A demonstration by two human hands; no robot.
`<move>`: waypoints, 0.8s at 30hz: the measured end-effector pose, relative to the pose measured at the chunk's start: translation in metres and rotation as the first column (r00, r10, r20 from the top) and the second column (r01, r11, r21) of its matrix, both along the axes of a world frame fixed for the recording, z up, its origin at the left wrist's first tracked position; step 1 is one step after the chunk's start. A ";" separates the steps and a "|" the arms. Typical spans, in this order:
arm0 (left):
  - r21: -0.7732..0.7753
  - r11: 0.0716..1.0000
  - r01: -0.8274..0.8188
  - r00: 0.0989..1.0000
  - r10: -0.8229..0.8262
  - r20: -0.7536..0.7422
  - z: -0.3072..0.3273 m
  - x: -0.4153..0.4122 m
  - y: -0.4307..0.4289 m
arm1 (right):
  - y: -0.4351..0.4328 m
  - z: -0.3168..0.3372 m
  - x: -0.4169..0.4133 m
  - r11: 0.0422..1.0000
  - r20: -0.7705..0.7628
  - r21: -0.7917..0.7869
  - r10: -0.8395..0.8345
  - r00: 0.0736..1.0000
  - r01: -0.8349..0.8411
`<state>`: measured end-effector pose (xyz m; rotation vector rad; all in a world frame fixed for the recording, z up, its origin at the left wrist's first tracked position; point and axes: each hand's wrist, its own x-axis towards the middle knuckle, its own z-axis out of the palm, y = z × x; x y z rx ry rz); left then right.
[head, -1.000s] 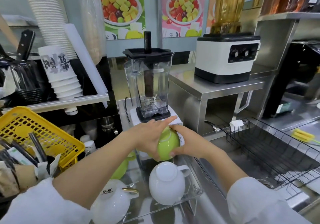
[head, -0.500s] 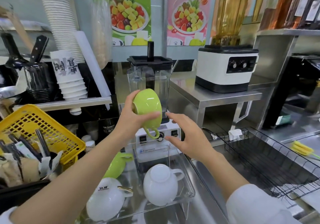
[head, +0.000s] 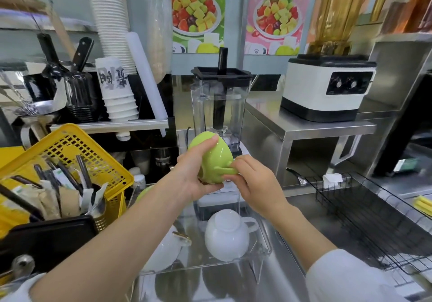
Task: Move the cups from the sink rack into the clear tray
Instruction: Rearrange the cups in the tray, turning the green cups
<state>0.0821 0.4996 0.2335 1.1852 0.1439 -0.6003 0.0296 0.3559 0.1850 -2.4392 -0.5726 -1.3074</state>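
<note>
I hold a green cup (head: 214, 155) in mid-air above the clear tray (head: 264, 250), in front of the blender. My left hand (head: 194, 180) grips its body from the left and below. My right hand (head: 252, 184) pinches the cup's handle from the right. In the tray, a white cup (head: 228, 235) lies upside down at the right, a white cup with a gold handle (head: 166, 248) lies at the left, and a second green cup (head: 143, 190) shows behind my left arm. The black wire sink rack (head: 364, 210) at the right holds no cups.
A blender (head: 221, 105) stands right behind the tray. A yellow basket (head: 70, 154) with utensils sits at the left, below a shelf with paper cup stacks (head: 117, 95). A white machine (head: 327, 86) sits on a steel stand at the right. A yellow brush (head: 423, 202) lies beyond the rack.
The green cup was lifted by my left hand while my right hand let go. Now it has come down a little and my right hand has taken its handle.
</note>
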 end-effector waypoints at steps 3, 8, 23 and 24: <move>0.042 0.991 0.125 0.986 -0.129 0.103 0.004 0.000 0.009 | -0.003 0.000 -0.006 0.942 -0.147 0.336 0.034 0.989 0.018; 0.513 0.851 0.115 0.724 -0.426 0.543 -0.004 0.006 0.027 | -0.019 -0.001 -0.015 0.621 -0.269 0.782 0.244 0.932 0.064; 0.823 0.524 -0.219 0.381 -0.731 0.566 -0.037 0.031 0.018 | -0.033 -0.024 0.001 0.738 -0.572 0.620 0.195 0.797 0.264; 0.827 0.518 -0.219 0.401 -0.724 0.561 -0.041 0.033 0.018 | -0.033 -0.026 0.003 0.762 -0.597 0.586 0.177 0.783 0.275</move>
